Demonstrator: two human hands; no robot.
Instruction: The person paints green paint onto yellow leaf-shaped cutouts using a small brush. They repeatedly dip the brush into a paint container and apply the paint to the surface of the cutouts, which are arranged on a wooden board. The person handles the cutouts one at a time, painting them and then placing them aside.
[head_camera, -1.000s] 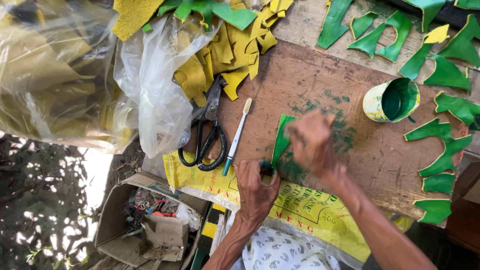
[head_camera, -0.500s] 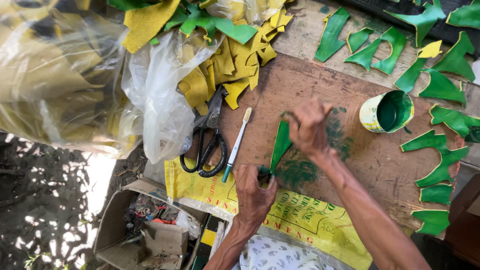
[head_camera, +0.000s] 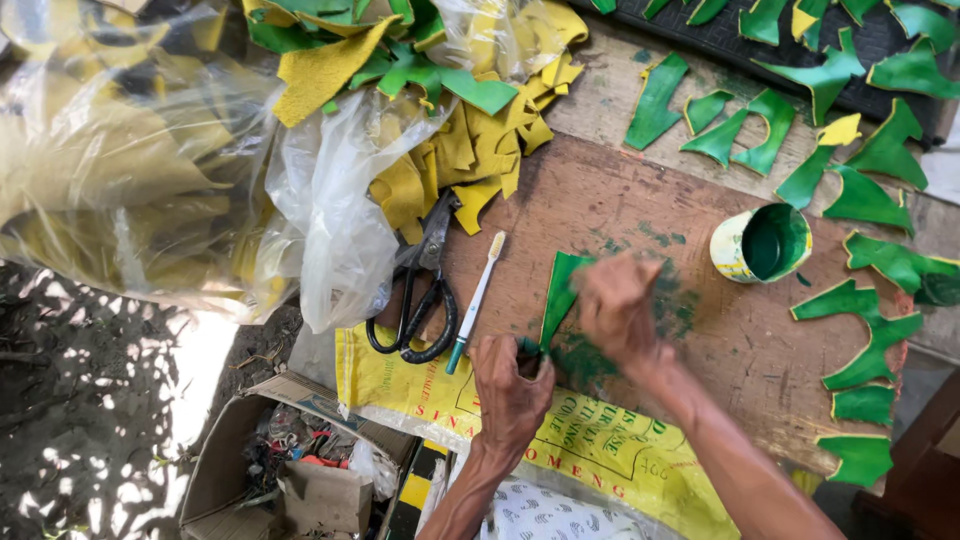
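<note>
A narrow green-painted leather strip (head_camera: 560, 292) lies on the brown wooden board (head_camera: 620, 190). My left hand (head_camera: 510, 378) pinches its near end and pins it to the board. My right hand (head_camera: 615, 305) is blurred, with fingers curled, over the strip's right side and the green-smeared patch of board. What it holds is hidden. A small tin of green paint (head_camera: 765, 243) stands open to the right of that hand.
Black scissors (head_camera: 420, 295) and a white toothbrush (head_camera: 478, 298) lie left of the strip. Yellow and green cut pieces (head_camera: 450, 150) and clear plastic bags (head_camera: 330, 230) fill the left. Painted green pieces (head_camera: 870, 340) lie at right. A yellow sack (head_camera: 400, 375) and a cardboard box (head_camera: 300, 470) sit below.
My right hand went away from me along the strip, then came back toward me. My left hand stayed on the strip's near end.
</note>
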